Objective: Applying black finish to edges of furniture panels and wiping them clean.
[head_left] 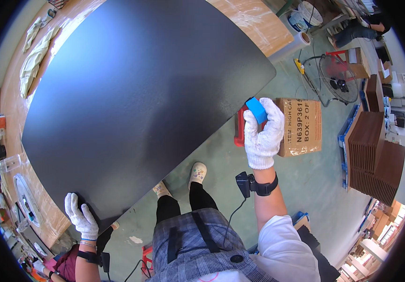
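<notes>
- In the head view, a dark, smooth board [151, 89] lies across the surface [254, 21], which is covered in shiny clear film; the upper end of the board runs out at the top of the picture.
- The near edge of the board climbs from lower left to upper right and juts out over the green floor [221, 188]; its right-hand corner is rounded.
- Between that edge and the person's legs, bare floor shows; further right, a red thing [239, 129], partly hidden, and a brown carton [301, 127] stand behind the right hand [264, 136], taking up some room there.
- A strip of the surface shows along the board's left side, with pale cloths [35, 61] well apart from the hands.
- The right hand, in a white knitted glove, is closed to a narrow grip, pinching a blue block [256, 111] between thumb and fingers.
- The left hand [81, 218], gloved alike, is open at the board's near left corner, fingers apart and resting there; how hard it presses cannot be told.
- The blue block is just beside the board's near edge, towards the right; whether they touch is unclear. Its long axis slants steeply, upper left to lower right.
- The board's long axis runs from lower left to upper right.
</notes>
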`<state>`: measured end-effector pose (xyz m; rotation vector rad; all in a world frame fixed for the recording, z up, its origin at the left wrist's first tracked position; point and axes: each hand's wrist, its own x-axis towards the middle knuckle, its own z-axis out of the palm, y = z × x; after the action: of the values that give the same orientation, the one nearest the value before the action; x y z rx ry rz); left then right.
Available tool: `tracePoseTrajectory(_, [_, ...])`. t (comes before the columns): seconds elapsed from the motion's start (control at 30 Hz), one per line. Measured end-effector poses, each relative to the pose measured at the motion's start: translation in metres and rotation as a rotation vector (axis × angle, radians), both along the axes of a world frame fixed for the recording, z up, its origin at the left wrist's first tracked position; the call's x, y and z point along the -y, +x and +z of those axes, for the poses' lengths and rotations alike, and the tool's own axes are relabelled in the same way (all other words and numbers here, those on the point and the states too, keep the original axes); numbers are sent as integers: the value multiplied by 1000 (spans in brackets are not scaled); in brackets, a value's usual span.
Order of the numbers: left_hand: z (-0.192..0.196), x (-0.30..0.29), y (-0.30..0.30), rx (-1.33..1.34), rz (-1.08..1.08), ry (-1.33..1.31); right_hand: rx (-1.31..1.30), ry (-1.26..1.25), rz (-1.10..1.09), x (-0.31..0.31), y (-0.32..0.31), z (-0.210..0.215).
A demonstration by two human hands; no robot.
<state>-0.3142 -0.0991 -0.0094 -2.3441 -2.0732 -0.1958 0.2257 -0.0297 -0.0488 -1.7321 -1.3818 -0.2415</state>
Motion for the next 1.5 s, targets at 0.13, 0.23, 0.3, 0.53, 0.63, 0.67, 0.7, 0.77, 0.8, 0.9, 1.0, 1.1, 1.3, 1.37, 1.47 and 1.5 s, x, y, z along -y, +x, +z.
tracePoseTrajectory(0.13, [-1, 0, -1, 0, -9, -10, 105, 28, -25, 0, 3, 0])
tracePoseTrajectory(0.23, [-3, 0, -1, 15, -17, -6, 79, -14, -4, 3, 2, 0])
tracePoseTrajectory(0.3, [-3, -1, 3, 13, -10, -10, 28, -14, 20, 4, 4, -1])
tracePoseTrajectory(0.53, [12, -9, 9, 42, -11, 57, -297, -57, 35, -7, -12, 17])
tracePoseTrajectory(0.63, [21, -16, 23, 11, 9, 112, -480, -83, 47, -3, -21, 15])
tracePoseTrajectory(0.67, [26, -12, 20, 31, 16, 139, -516, -157, 98, -2, -30, 21])
tracePoseTrajectory(0.7, [28, -11, 19, 34, 22, 144, -460, -194, 139, 2, -28, 29])
tracePoseTrajectory(0.77, [34, -12, 17, 117, 12, 93, -454, -168, 132, 10, -26, 36])
tracePoseTrajectory(0.8, [29, -9, 12, 154, 4, 103, -396, -219, 191, 17, -22, 40])
tracePoseTrajectory(0.9, [17, -12, 12, 224, -57, 152, -405, -159, 222, 29, -39, 51])
tracePoseTrajectory(1.0, [16, 3, 5, 238, -42, 203, -484, -58, 350, 26, -61, 39])
tracePoseTrajectory(1.1, [9, 4, 8, 269, -22, 258, -539, -133, 487, 19, -116, 89])
tracePoseTrajectory(1.3, [11, 5, 1, 317, -30, 286, -680, -104, 655, 23, -190, 107])
tracePoseTrajectory(1.37, [9, -7, 4, 362, -67, 271, -641, -120, 677, 33, -208, 118])
tracePoseTrajectory(1.47, [7, 1, 0, 436, -47, 212, -647, -182, 760, 54, -251, 122])
tracePoseTrajectory(1.5, [0, 10, -3, 421, -17, 239, -692, -215, 805, 61, -271, 119])
